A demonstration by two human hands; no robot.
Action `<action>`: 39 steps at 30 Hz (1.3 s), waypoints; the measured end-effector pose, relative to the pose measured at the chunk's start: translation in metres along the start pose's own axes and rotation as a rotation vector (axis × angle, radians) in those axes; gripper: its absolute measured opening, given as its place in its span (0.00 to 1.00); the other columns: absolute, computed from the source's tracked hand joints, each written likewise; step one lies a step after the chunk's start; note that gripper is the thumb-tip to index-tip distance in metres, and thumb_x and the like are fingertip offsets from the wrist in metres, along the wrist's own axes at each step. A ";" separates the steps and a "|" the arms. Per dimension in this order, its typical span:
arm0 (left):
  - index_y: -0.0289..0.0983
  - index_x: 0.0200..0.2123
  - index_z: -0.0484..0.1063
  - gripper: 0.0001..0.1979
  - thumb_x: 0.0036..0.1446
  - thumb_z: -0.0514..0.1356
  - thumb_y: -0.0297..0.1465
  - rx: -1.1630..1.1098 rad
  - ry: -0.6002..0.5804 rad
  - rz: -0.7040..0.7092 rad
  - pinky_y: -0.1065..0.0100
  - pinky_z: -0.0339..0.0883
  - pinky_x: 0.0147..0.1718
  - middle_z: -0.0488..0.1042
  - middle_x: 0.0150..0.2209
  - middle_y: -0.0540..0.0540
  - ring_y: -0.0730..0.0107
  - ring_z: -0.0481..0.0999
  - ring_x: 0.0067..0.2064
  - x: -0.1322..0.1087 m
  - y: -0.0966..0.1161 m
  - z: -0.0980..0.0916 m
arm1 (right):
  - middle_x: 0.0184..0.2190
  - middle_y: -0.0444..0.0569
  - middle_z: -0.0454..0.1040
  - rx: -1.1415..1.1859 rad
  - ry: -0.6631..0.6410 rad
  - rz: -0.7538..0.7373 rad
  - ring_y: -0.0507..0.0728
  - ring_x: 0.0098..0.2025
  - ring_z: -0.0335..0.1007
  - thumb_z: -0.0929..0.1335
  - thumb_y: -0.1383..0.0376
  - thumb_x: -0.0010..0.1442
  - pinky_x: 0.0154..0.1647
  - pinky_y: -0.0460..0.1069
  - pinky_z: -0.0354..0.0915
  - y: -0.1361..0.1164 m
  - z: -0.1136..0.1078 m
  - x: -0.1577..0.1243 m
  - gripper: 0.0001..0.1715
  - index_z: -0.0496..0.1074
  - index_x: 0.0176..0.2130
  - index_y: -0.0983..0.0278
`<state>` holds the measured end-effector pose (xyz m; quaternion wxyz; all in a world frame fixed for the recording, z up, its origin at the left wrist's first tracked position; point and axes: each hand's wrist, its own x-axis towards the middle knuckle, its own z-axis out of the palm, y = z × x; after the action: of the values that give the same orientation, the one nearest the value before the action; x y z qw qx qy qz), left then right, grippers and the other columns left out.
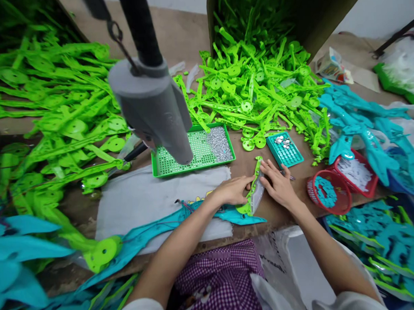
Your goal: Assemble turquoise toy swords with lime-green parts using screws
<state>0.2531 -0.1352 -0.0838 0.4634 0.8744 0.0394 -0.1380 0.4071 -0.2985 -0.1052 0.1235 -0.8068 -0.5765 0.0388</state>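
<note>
A slim lime-green plastic part (251,193) lies in front of me with a clear, curved plastic piece (257,196) along its right side. My left hand (233,191) has its fingers closed at the green part's left edge, index finger pressed along it. From the other side, my right hand (276,181) rests with outstretched, parted fingers touching the clear piece. A long turquoise plastic part (155,225) with thin wires runs beneath my left forearm, its tip passing under the green part. My left hand's fingertips are partly hidden.
A grey screwdriver-like tool (153,102) hangs close overhead. Behind my hands sit a green tray (194,167) of small metal pieces and a teal tray (291,157) of silvery discs. Red baskets (344,199) stand right. Piles of green parts (238,76) and turquoise parts (359,116) surround the table.
</note>
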 end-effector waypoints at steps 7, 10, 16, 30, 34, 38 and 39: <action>0.37 0.65 0.52 0.43 0.45 0.62 0.28 0.010 -0.013 -0.013 0.71 0.63 0.36 0.70 0.48 0.45 0.63 0.71 0.44 0.001 0.001 0.000 | 0.60 0.51 0.65 0.201 0.064 0.076 0.58 0.64 0.58 0.57 0.57 0.67 0.64 0.62 0.46 -0.006 0.004 0.000 0.23 0.65 0.57 0.57; 0.37 0.65 0.51 0.43 0.45 0.62 0.28 -0.005 -0.008 -0.006 0.71 0.63 0.38 0.70 0.48 0.45 0.64 0.71 0.45 0.001 -0.001 0.000 | 0.59 0.54 0.67 0.360 0.150 0.114 0.59 0.61 0.61 0.59 0.55 0.65 0.60 0.59 0.57 -0.006 0.006 0.002 0.23 0.66 0.56 0.59; 0.37 0.64 0.52 0.42 0.45 0.62 0.27 0.006 -0.010 0.005 0.69 0.63 0.41 0.70 0.47 0.44 0.62 0.70 0.46 0.002 -0.002 0.000 | 0.60 0.51 0.65 0.134 0.167 0.106 0.60 0.65 0.56 0.58 0.57 0.66 0.64 0.63 0.45 -0.009 0.011 0.002 0.26 0.61 0.61 0.57; 0.35 0.63 0.55 0.40 0.46 0.63 0.27 -0.005 -0.025 0.082 0.70 0.63 0.38 0.70 0.45 0.44 0.66 0.72 0.40 0.005 -0.005 -0.001 | 0.58 0.50 0.68 -0.023 0.208 0.072 0.57 0.63 0.58 0.56 0.61 0.67 0.63 0.58 0.46 -0.013 0.015 0.003 0.24 0.65 0.59 0.60; 0.34 0.59 0.63 0.35 0.47 0.66 0.35 -0.112 0.024 0.057 0.69 0.63 0.36 0.73 0.42 0.45 0.66 0.73 0.38 0.010 -0.010 0.005 | 0.58 0.50 0.68 0.036 0.217 0.081 0.57 0.63 0.58 0.57 0.59 0.67 0.61 0.57 0.49 -0.011 0.015 0.003 0.24 0.65 0.58 0.60; 0.35 0.55 0.67 0.33 0.46 0.67 0.41 -0.207 0.134 -0.032 0.69 0.64 0.36 0.76 0.39 0.47 0.66 0.74 0.38 0.011 -0.009 0.010 | 0.59 0.51 0.67 0.095 0.213 0.101 0.59 0.63 0.58 0.58 0.57 0.66 0.59 0.57 0.51 -0.007 0.013 0.005 0.26 0.61 0.61 0.60; 0.35 0.54 0.67 0.32 0.46 0.67 0.41 -0.207 0.156 -0.047 0.70 0.64 0.35 0.76 0.39 0.48 0.66 0.74 0.39 0.010 -0.007 0.010 | 0.59 0.52 0.67 0.106 0.213 0.106 0.59 0.64 0.57 0.58 0.56 0.66 0.59 0.58 0.51 -0.006 0.014 0.005 0.27 0.60 0.61 0.59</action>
<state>0.2590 -0.1403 -0.0973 0.5433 0.8289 0.1098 -0.0753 0.4002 -0.2898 -0.1165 0.2243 -0.8281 -0.5136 -0.0101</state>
